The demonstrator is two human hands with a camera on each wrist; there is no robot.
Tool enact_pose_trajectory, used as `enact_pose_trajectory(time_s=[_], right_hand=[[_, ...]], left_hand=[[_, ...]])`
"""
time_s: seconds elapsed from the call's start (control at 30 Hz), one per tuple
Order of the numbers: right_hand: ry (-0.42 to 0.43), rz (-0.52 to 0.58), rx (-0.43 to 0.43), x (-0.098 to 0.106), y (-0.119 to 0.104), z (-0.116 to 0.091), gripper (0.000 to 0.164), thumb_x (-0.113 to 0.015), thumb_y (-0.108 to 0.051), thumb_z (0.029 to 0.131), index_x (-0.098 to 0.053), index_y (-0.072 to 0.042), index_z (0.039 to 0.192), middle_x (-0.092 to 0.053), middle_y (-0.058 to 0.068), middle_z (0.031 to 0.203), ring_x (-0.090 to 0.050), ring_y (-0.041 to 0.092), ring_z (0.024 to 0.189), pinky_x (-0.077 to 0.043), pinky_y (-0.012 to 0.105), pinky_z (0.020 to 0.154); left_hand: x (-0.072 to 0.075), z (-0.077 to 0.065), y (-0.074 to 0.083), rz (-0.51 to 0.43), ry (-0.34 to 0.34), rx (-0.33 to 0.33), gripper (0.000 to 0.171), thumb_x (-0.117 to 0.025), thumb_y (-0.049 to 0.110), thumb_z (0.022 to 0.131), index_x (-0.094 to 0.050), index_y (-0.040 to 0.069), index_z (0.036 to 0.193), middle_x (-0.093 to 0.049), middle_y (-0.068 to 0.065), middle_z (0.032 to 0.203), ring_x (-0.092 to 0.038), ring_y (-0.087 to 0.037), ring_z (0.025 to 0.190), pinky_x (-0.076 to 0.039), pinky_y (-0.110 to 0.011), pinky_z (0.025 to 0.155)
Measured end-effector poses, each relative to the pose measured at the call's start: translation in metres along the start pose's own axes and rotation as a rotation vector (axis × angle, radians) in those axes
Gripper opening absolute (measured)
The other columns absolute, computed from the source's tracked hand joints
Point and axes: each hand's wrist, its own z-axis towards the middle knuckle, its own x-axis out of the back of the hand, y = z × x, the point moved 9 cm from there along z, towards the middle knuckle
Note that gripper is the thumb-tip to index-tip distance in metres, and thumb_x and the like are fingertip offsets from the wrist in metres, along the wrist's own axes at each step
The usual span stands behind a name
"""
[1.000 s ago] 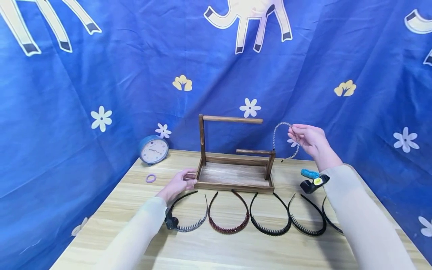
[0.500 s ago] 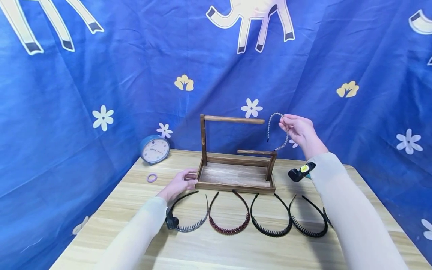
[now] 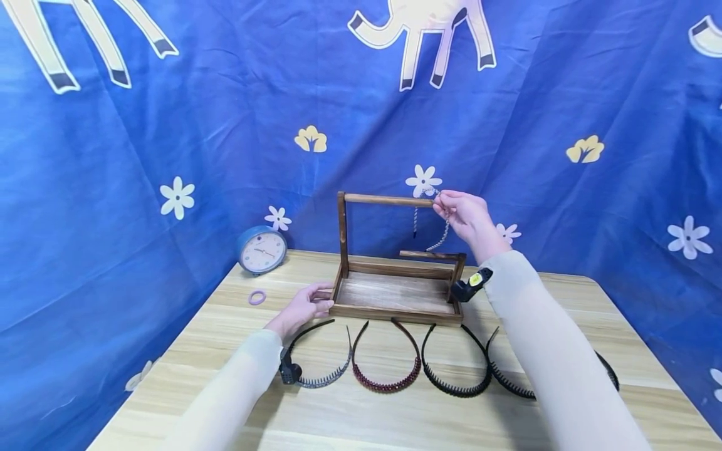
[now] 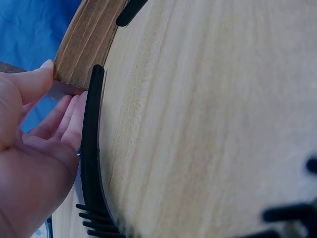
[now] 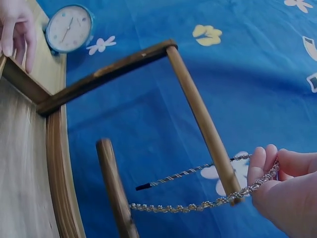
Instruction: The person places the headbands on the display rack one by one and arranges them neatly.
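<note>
My right hand [image 3: 465,216] pinches a silver beaded headband [image 5: 173,208] between thumb and fingertips, up at the free end of the stand's upper bar [image 3: 383,200]. The band's two arms hang either side of that bar in the right wrist view, their tips pointing back over the shorter lower bar [image 5: 113,173]. At the left end of the wooden stand [image 3: 395,315], my left hand [image 3: 301,308] grips the tray wall, thumb on one side and fingers on the other. Beside that hand lies a toothed headband [image 4: 91,148] with black ends.
Along the table front lie a dark red beaded headband [image 3: 389,386] and black toothed headbands [image 3: 457,391], some partly behind my right sleeve [image 3: 558,338]. A blue alarm clock [image 3: 263,252] and a purple ring [image 3: 256,297] are at the left. A blue patterned curtain [image 3: 225,156] hangs behind.
My right hand has carried the silver headband up and leftward, from right of the stand to the upper bar's end. The left hand has stayed on the stand.
</note>
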Motion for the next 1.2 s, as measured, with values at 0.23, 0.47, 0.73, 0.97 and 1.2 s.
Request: enact_pose_trajectory(time_s=[0.23,0.47,0.73,0.97,1.2], right_hand=[[0.023,0.072,-0.01,-0.02,0.016,0.008,0.046,-0.049,0.011,0.09,-0.041,0.006,0.135,-0.059,0.013,0.095,-0.06,0.017,0.077,-0.055,0.024,0.076],[0.015,0.145,-0.011,-0.045,0.035,0.018,0.043,-0.046,0.011,0.091,-0.04,0.009,0.134,-0.051,0.015,0.106,-0.057,0.018,0.08,-0.055,0.024,0.071],[0.024,0.126,-0.024,-0.069,0.059,0.021,0.039,-0.047,0.009,0.092,-0.047,0.007,0.131,-0.049,0.02,0.13,-0.052,0.025,0.114,-0.053,0.026,0.083],[0.02,0.084,-0.016,-0.085,0.076,0.021,0.04,-0.05,0.012,0.089,-0.05,0.007,0.129,-0.054,0.021,0.126,-0.056,0.026,0.108,-0.053,0.027,0.085],[-0.004,0.12,-0.016,-0.106,0.085,0.02,0.04,-0.051,0.013,0.088,-0.051,0.007,0.127,-0.055,0.02,0.125,-0.054,0.027,0.114,-0.053,0.027,0.084]], left_hand=[[-0.001,-0.001,0.002,0.007,0.004,0.006,0.054,-0.056,-0.004,0.088,-0.036,0.0,0.138,-0.042,-0.03,0.13,-0.051,-0.041,0.109,-0.049,-0.045,0.09],[-0.001,0.003,0.0,0.003,-0.01,0.003,0.055,-0.056,-0.004,0.088,-0.036,0.0,0.139,-0.042,-0.03,0.13,-0.051,-0.041,0.11,-0.05,-0.043,0.09],[0.002,0.004,-0.003,-0.007,-0.003,-0.002,0.054,-0.056,-0.004,0.088,-0.036,-0.001,0.138,-0.042,-0.03,0.13,-0.05,-0.041,0.11,-0.049,-0.045,0.09],[0.001,0.003,-0.003,-0.012,-0.007,0.0,0.054,-0.056,-0.004,0.088,-0.037,0.0,0.138,-0.043,-0.028,0.13,-0.05,-0.04,0.11,-0.051,-0.043,0.089],[0.003,0.004,-0.005,-0.011,-0.004,-0.006,0.054,-0.056,-0.003,0.088,-0.037,0.0,0.138,-0.043,-0.028,0.13,-0.052,-0.039,0.108,-0.051,-0.043,0.088]])
